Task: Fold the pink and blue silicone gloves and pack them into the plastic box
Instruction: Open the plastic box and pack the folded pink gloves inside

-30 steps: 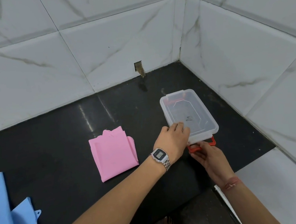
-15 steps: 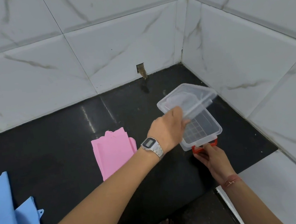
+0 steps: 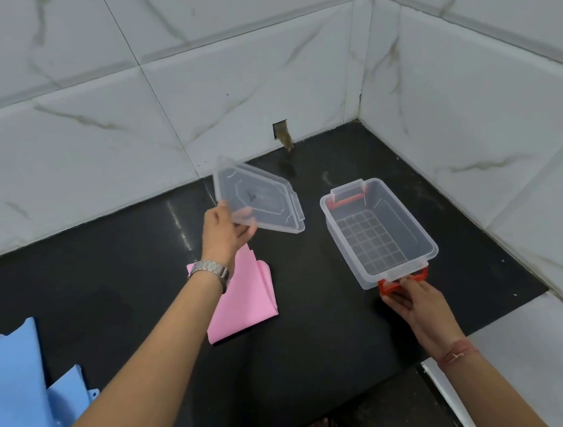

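walls: white marble-veined tiles [image 3: 295,84], corner | counter: glossy black [image 3: 319,330] | wall: small notch [image 3: 281,131]

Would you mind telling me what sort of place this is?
Probably a kitchen or utility corner: a glossy black stone counter set against white marble-look wall tiles that meet in a corner.

I'm looking down on a black, glossy countertop [image 3: 320,347] set into a corner of white marble-look tiled walls [image 3: 125,108]. On the right, toward the far corner, a clear plastic box [image 3: 419,234] sits open on it, a red latch [image 3: 349,200] at its far end and another at its near end. Near the middle lies a folded pink glove [image 3: 247,299], flat on the surface. At the near left edge a blue glove [image 3: 12,394] lies flat, running out of view.
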`<state>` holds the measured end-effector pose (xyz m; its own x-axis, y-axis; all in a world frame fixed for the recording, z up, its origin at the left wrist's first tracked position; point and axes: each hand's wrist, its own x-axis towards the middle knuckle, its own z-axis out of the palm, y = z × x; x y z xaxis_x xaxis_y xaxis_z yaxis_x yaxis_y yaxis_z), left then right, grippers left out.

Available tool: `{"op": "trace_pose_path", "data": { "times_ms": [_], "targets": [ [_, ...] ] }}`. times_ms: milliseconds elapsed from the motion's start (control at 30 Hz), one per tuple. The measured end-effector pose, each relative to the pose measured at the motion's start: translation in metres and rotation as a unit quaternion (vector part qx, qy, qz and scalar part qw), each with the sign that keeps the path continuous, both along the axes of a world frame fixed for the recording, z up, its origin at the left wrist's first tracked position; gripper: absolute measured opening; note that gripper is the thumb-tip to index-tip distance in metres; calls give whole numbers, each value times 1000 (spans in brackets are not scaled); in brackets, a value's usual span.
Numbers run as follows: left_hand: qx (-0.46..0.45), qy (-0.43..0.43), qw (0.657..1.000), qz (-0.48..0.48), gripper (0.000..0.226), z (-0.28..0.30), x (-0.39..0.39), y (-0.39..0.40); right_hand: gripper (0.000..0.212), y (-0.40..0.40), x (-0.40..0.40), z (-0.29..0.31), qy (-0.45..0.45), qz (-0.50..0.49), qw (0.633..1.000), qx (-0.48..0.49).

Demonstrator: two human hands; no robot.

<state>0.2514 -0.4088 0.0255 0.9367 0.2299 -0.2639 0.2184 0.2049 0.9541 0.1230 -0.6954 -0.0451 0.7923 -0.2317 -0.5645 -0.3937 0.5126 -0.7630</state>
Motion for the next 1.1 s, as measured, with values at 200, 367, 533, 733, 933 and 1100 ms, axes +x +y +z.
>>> {"op": "trace_pose_path", "data": {
  "times_ms": [200, 367, 533, 733, 933, 1100],
  "targets": [
    [-112, 92, 982, 123, 30, -28, 1, 50, 21, 1, -2, 0, -5, 8, 1000, -1],
    [-152, 107, 960, 208, 30, -39, 3, 79, 22, 3, -4, -3, 1, 19, 1000, 2],
    [-69, 142, 964, 212, 39, -54, 2, 109, 27, 15, -8, -3, 19, 29, 999, 8],
    [20, 179, 970, 163, 43, -70, -8, 132, 26, 44, -17, -2, 33, 164, 984, -54],
    [116, 177, 971, 108, 32, -91, -39, 122, 28, 90, -3, 6, 0, 343, 919, -192],
    [299, 190, 934, 34, 37, -97, -76, 110, 43, 128, 24, 3, -19, 403, 870, -284]
  ]
}}
